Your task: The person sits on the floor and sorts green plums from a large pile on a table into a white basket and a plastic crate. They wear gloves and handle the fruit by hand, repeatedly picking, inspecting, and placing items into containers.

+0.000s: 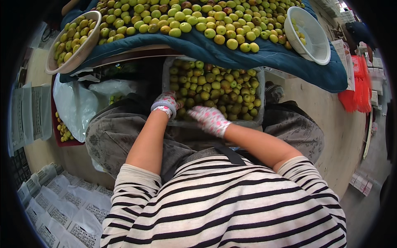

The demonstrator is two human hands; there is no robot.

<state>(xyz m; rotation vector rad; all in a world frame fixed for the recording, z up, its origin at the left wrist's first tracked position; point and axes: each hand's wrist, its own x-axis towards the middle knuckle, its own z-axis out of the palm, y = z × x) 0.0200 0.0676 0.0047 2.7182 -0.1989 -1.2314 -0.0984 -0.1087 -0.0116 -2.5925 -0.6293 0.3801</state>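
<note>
Between my knees stands a crate with a thin plastic liner, filled with yellow-green and brownish jujubes. My left hand, in a white glove with a pink pattern and a pale bangle at the wrist, is at the crate's left wall. Its fingers reach among the fruit and are partly hidden, so its grip is unclear. My right hand, in a matching glove, hovers over the crate's near edge with its fingers pointing left. Motion blur hides whether it holds anything.
Ahead, loose jujubes cover a table padded with blue cloth. A basket of jujubes stands left, a white basket right. A red crate with plastic sheeting sits left; lined white crates lie lower left. Red mesh bags hang right.
</note>
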